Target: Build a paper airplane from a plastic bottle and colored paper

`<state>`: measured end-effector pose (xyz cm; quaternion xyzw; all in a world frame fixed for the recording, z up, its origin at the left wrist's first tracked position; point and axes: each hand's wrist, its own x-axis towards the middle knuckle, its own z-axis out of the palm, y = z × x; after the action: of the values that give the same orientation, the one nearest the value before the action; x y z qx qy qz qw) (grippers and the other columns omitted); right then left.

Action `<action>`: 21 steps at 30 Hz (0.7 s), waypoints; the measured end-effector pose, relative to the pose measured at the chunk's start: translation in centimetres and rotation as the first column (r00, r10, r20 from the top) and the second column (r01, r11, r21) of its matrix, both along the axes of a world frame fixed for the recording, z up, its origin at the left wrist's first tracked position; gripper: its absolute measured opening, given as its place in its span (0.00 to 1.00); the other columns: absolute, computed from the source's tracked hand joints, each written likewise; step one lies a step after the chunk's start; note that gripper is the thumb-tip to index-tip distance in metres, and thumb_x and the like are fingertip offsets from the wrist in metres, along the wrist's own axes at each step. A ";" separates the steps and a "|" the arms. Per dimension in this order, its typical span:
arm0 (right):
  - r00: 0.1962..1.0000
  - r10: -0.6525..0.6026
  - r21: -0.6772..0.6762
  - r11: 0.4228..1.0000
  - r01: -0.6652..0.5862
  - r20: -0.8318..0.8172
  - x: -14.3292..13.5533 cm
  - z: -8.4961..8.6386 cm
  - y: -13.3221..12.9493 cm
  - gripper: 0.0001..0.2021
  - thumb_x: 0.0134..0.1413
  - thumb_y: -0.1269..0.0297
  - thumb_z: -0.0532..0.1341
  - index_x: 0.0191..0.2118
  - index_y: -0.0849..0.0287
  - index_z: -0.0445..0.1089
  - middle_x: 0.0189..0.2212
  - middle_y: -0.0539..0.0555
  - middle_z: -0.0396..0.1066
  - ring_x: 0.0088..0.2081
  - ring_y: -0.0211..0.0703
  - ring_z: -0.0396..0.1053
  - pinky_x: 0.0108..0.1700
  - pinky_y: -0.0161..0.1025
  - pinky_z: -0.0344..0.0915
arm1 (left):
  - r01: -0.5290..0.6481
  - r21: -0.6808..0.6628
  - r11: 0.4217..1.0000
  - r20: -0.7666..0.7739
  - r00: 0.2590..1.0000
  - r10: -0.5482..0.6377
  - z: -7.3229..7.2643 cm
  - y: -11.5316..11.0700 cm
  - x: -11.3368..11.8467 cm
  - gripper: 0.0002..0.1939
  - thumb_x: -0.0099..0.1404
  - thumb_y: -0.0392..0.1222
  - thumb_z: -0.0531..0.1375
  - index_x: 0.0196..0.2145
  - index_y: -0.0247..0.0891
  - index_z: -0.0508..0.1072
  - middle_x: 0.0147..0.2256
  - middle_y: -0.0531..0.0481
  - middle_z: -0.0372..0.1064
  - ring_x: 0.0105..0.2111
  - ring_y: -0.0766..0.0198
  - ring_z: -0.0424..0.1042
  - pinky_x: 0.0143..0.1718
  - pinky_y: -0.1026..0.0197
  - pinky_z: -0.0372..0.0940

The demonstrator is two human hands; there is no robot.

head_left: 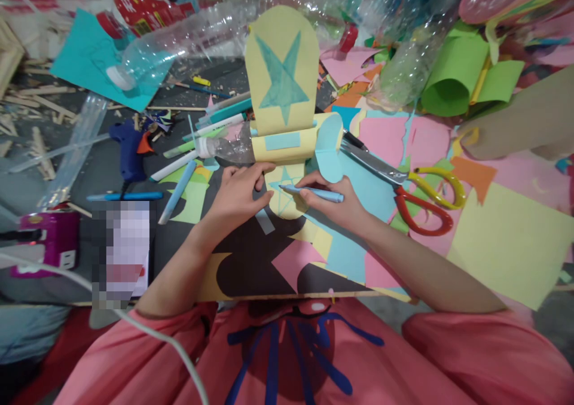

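Note:
A yellow paper piece (287,207) with a star outline lies in front of me. My right hand (334,201) grips a light blue marker (320,193), its tip on the star. At the paper's left edge rests my left hand (244,192), fingers apart and holding nothing. Just beyond, yellow paper with a blue strip wraps round a clear plastic bottle (233,143) lying on its side, cap to the left. A rounded yellow panel (283,52) with a filled blue-green star rises behind it. A curled light blue paper (329,151) is at the bottle's right end.
Scissors (424,198) with red and yellow handles lie to the right among paper scraps. Left are several markers (178,191), a blue glue gun (128,148), a phone (130,243) and a purple power box (49,243). Clear bottles (179,46) line the back. Another person's arm (524,124) reaches in right.

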<state>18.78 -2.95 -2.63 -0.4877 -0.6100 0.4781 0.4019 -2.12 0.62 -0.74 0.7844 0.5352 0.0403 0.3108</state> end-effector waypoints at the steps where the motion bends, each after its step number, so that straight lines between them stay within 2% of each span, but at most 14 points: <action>1: 1.000 0.008 0.000 1.000 -0.008 -0.001 0.0 0.0 0.0 0.06 0.53 0.63 0.61 0.31 0.59 0.73 0.25 0.51 0.73 0.29 0.39 0.69 0.34 0.37 0.67 | 0.002 0.001 1.000 0.002 1.000 -0.002 0.0 0.0 0.0 0.22 0.63 0.44 0.56 0.54 0.41 0.68 0.32 0.54 0.64 0.35 0.61 0.66 0.50 0.53 0.53; 6: 0.999 0.035 -0.018 0.999 -0.035 0.010 0.1 0.2 0.0 0.06 0.53 0.63 0.60 0.30 0.59 0.72 0.24 0.50 0.73 0.28 0.38 0.69 0.34 0.37 0.67 | 0.002 0.003 1.000 0.002 1.000 -0.002 0.0 0.1 0.0 0.22 0.63 0.44 0.55 0.54 0.41 0.68 0.32 0.54 0.64 0.35 0.61 0.66 0.50 0.52 0.53; 13: 1.000 0.012 -0.008 1.000 -0.011 0.006 0.0 0.0 -0.1 0.07 0.55 0.61 0.61 0.32 0.59 0.73 0.28 0.51 0.74 0.32 0.40 0.71 0.37 0.39 0.68 | 0.001 0.005 1.000 0.004 1.000 -0.001 -0.1 0.0 -0.1 0.21 0.63 0.43 0.56 0.54 0.42 0.68 0.31 0.55 0.63 0.35 0.61 0.66 0.50 0.53 0.53; 21: 1.000 -0.009 -0.010 1.000 0.009 -0.013 0.1 -0.1 -0.1 0.05 0.54 0.64 0.61 0.32 0.59 0.72 0.27 0.50 0.73 0.31 0.40 0.71 0.38 0.40 0.68 | 0.002 -0.005 1.000 -0.001 1.000 -0.002 0.1 0.1 0.1 0.21 0.63 0.43 0.56 0.54 0.41 0.68 0.31 0.55 0.63 0.35 0.61 0.66 0.49 0.53 0.53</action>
<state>18.84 -3.07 -2.70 -0.4893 -0.6027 0.4826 0.4056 -2.06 0.70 -0.61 0.7842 0.5346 0.0384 0.3127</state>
